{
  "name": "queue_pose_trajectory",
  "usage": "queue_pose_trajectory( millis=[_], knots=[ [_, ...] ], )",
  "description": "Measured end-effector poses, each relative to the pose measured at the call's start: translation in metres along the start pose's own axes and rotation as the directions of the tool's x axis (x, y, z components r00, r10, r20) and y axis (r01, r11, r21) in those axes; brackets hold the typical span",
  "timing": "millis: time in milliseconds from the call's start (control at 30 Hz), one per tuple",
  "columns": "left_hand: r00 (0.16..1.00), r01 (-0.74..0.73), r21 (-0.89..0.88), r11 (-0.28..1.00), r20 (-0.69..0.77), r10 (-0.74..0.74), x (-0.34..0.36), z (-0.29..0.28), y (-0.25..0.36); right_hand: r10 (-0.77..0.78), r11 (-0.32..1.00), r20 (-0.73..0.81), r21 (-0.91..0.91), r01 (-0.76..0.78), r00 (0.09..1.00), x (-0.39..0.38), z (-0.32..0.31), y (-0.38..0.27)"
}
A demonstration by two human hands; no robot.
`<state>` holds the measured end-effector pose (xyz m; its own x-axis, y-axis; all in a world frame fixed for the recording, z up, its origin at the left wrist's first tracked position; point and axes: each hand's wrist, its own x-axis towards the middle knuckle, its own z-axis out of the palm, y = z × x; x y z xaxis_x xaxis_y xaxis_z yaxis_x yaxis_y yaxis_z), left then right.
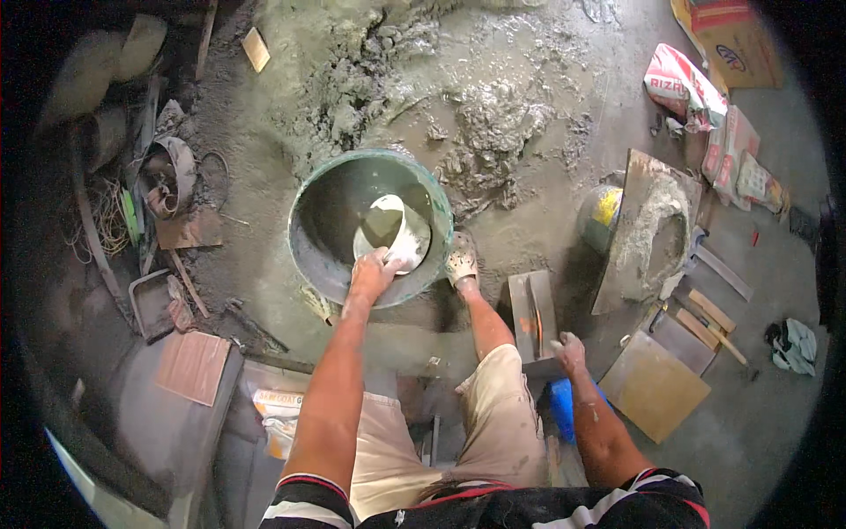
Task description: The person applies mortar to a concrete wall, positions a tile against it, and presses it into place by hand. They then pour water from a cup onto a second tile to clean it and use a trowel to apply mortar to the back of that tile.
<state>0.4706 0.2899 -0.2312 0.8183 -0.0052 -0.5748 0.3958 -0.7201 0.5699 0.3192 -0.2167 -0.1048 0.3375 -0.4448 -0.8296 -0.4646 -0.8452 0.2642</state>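
My left hand (372, 271) grips the rim of a white bucket (407, 236) tilted inside a large dark green tub (317, 220), which holds murky liquid. My right hand (569, 351) hangs with loosely bent, parted fingers beside a steel float trowel (532, 304) lying on the floor, and nothing shows in it. My foot in a pale clog (462, 260) stands against the tub's right side. Below my right hand is a blue container (562, 406), partly hidden by my arm.
Wet mortar (493, 123) spreads beyond the tub. A mortar-caked board (634, 229) leans on a drum (599, 216) at right, with tiles (656, 388), wooden-handled tools (705, 322) and bags (683, 88). Scrap wood, wire and containers (172, 181) lie along the left.
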Motion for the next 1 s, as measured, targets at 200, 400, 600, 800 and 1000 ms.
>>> queue_pose_trajectory(
  millis=[200, 400, 600, 800, 1000],
  knots=[
    [0.941, 0.218, -0.181, 0.959, 0.301, -0.156, 0.037, -0.033, 0.002, -0.535, 0.668, -0.293, 0.428, 0.609, 0.792, 0.022, -0.073, -0.159],
    [0.974, 0.101, -0.2, 0.975, 0.219, -0.055, 0.031, -0.049, 0.001, -0.874, 0.415, -0.242, 0.082, 0.906, 0.422, -0.041, -0.116, -0.388],
    [0.952, 0.189, -0.238, 0.953, 0.282, -0.118, 0.036, -0.073, -0.021, -0.956, 0.289, -0.046, 0.013, 0.957, 0.289, -0.027, -0.083, -0.464],
    [0.945, 0.062, -0.38, 0.923, 0.321, 0.069, 0.031, -0.105, -0.032, -0.887, 0.418, 0.286, 0.16, 0.894, 0.363, -0.028, -0.103, -0.486],
    [0.969, -0.092, -0.387, 0.918, 0.179, 0.172, -0.049, -0.148, 0.018, -0.895, 0.234, 0.43, 0.229, 0.945, 0.117, -0.033, -0.1, -0.442]
  ],
)
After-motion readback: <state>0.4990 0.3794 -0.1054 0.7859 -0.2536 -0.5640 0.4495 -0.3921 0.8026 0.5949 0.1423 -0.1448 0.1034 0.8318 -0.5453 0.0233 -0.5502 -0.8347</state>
